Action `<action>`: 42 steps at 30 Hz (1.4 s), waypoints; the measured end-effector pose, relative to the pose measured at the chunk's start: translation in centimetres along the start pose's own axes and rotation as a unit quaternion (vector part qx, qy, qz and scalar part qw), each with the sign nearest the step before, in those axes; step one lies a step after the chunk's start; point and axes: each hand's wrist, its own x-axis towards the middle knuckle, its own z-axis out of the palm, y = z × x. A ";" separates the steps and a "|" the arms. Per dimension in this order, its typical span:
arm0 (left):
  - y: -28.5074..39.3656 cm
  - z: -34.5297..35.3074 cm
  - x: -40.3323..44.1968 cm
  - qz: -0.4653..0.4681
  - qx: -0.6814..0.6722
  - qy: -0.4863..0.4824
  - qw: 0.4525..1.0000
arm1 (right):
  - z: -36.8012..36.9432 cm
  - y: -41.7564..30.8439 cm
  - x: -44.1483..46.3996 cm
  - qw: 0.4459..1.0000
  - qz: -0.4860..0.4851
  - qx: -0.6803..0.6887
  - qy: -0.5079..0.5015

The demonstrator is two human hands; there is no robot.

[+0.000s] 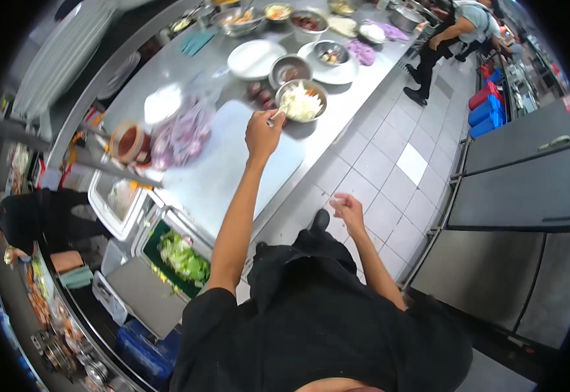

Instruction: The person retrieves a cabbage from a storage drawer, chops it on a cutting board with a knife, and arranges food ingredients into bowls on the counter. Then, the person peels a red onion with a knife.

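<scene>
My left hand (263,135) is stretched forward over the white cutting board (239,176), its fingers pinched together. A small pale bit shows at the fingertips; I cannot make out what it is. Just beyond it stands a metal bowl (323,112) of chopped white pieces (300,102) that look like onion. Dark red onions (259,93) lie beside that bowl, and another metal bowl (290,70) stands behind it. My right hand (348,212) hangs in the air to the right of the table, over the floor, with loosely bent fingers apart and nothing in them.
A plastic bag of purple onions (184,134) and a tub of red sauce (130,144) stand left of the board. Lettuce (184,256) fills a green bin near the table. Refrigerators (520,196) line the right side. Other people (458,39) stand at the far right and left.
</scene>
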 end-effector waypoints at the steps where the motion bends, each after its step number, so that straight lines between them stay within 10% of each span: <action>1: -1.3 2.7 2.2 0.056 0.055 -0.006 0.997 | -2.0 0.3 0.8 1.000 -0.017 0.002 0.000; 8: -13.3 13.6 6.7 -0.116 0.054 0.022 0.992 | -12.8 -3.8 6.1 0.999 0.024 0.024 -0.019; 12: -9.6 13.2 3.7 -0.143 0.093 0.031 0.985 | -16.5 -5.8 13.0 0.996 -0.029 -0.013 -0.080; 21: 2.6 15.8 1.3 -0.373 -0.266 -0.048 0.888 | -11.0 -17.7 27.0 0.954 0.030 -0.023 -0.297; 24: 6.1 20.6 3.9 -0.358 -0.298 -0.125 0.876 | -12.2 -20.0 31.4 0.945 0.112 -0.037 -0.305; 26: 8.2 25.1 6.7 -0.343 -0.336 -0.146 0.865 | -15.2 -21.8 36.5 0.946 -0.097 -0.148 -0.272; 32: 12.0 31.6 19.4 -0.232 -0.279 -0.264 0.894 | -19.6 -32.1 48.0 0.962 -0.006 -0.074 -0.264; 35: 8.6 28.2 27.7 -0.079 -0.125 -0.033 0.989 | -17.7 -37.1 52.8 0.962 -0.053 -0.088 -0.253; 40: 4.4 21.9 38.6 -0.269 -0.178 0.313 0.893 | -12.3 -33.5 66.1 0.918 -0.173 -0.216 -0.283; 42: 3.0 22.3 39.9 -0.314 -0.147 0.275 0.897 | -9.7 -35.7 65.8 0.941 -0.020 -0.137 -0.307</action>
